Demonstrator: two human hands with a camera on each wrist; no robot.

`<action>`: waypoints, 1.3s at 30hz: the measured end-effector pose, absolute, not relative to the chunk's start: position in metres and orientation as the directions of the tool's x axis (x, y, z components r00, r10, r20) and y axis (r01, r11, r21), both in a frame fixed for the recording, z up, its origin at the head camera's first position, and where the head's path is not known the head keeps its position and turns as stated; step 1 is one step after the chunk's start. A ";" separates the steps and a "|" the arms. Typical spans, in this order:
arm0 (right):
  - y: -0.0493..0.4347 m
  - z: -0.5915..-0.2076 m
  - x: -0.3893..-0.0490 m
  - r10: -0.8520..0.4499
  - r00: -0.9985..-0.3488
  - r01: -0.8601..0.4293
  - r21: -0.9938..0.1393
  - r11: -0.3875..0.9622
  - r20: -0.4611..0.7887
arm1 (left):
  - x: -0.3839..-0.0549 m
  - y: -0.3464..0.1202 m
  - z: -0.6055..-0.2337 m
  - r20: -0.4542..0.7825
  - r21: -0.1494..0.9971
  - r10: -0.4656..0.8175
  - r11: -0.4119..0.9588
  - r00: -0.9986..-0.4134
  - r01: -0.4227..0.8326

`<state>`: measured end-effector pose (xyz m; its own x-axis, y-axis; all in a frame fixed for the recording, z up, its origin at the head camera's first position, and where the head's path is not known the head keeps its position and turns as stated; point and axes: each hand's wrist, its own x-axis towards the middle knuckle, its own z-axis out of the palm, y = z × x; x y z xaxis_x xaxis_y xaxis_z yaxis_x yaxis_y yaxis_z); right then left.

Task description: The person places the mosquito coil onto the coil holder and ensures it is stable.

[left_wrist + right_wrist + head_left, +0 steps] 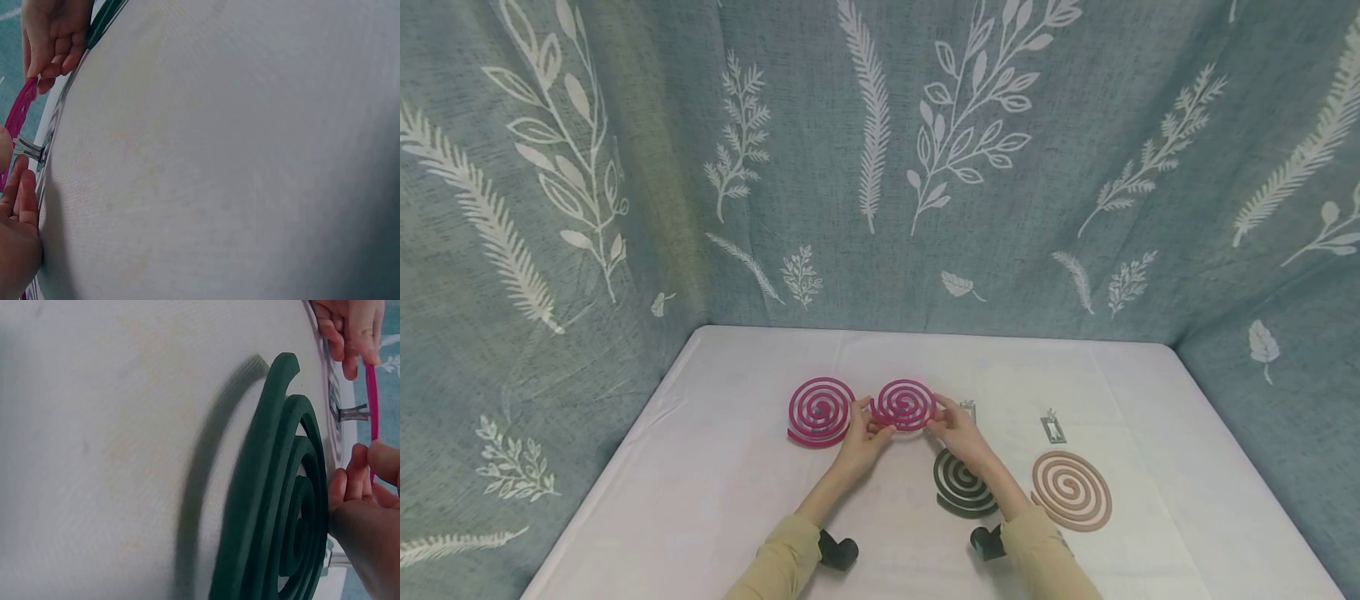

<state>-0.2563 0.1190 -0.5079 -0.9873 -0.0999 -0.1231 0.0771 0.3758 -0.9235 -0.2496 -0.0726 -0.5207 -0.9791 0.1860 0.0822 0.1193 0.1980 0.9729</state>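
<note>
A pink mosquito coil (906,406) is raised between the two hands, above the white tabletop. My left hand (861,442) pinches its left edge, and my right hand (957,432) pinches its right edge. A small metal coil stand (28,149) stands under the coil in the left wrist view; whether its tip touches the coil I cannot tell. Another pink coil (820,413) sits just left of my left hand. Below my right forearm lies a dark green coil (962,492), partly covered by the arm.
A tan coil (1071,492) lies at the right, with a flat metal stand (1053,428) behind it. Another metal stand (970,408) shows beside my right hand. The white table (700,467) is bordered by a patterned blue-green curtain (820,167).
</note>
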 end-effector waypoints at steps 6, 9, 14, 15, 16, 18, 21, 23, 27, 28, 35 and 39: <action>0.118 -0.507 -0.256 -0.091 -0.988 0.080 -0.916 0.393 -0.125 | -0.250 -0.073 -0.522 0.090 0.965 0.178 0.230 -0.980 0.130; 0.118 -0.507 -0.257 -0.093 -0.988 0.074 -0.917 0.391 -0.119 | -0.249 -0.074 -0.521 0.097 0.964 0.179 0.227 -0.979 0.138; 0.120 -0.509 -0.257 -0.119 -0.989 0.041 -0.927 0.373 -0.091 | -0.248 -0.075 -0.519 0.093 0.965 0.177 0.228 -0.980 0.133; 0.121 -0.510 -0.257 -0.135 -0.988 0.015 -0.928 0.372 -0.070 | -0.248 -0.075 -0.519 0.090 0.963 0.178 0.237 -0.980 0.132; 0.121 -0.510 -0.256 -0.142 -0.988 0.004 -0.928 0.373 -0.061 | -0.248 -0.075 -0.519 0.084 0.962 0.177 0.243 -0.981 0.126; 0.122 -0.511 -0.256 -0.155 -0.987 -0.011 -0.928 0.372 -0.050 | -0.248 -0.075 -0.519 0.072 0.959 0.177 0.258 -0.982 0.117; 0.121 -0.511 -0.257 -0.142 -0.987 0.018 -0.930 0.366 -0.075 | -0.248 -0.076 -0.519 0.062 0.958 0.175 0.265 -0.983 0.108; 0.120 -0.509 -0.257 -0.123 -0.986 0.062 -0.931 0.360 -0.113 | -0.248 -0.076 -0.519 0.057 0.960 0.177 0.261 -0.982 0.103; 0.118 -0.508 -0.257 -0.109 -0.986 0.081 -0.925 0.371 -0.130 | -0.248 -0.077 -0.519 0.045 0.963 0.186 0.253 -0.982 0.092; 0.118 -0.507 -0.257 -0.111 -0.986 0.076 -0.923 0.378 -0.127 | -0.248 -0.077 -0.519 0.042 0.963 0.188 0.256 -0.981 0.090; 0.118 -0.508 -0.258 -0.098 -0.984 0.098 -0.916 0.389 -0.147 | -0.243 -0.076 -0.506 0.028 0.961 0.185 0.266 -0.982 0.078; 0.118 -0.507 -0.258 -0.101 -0.984 0.093 -0.914 0.395 -0.144 | -0.237 -0.076 -0.497 0.036 0.962 0.191 0.259 -0.981 0.086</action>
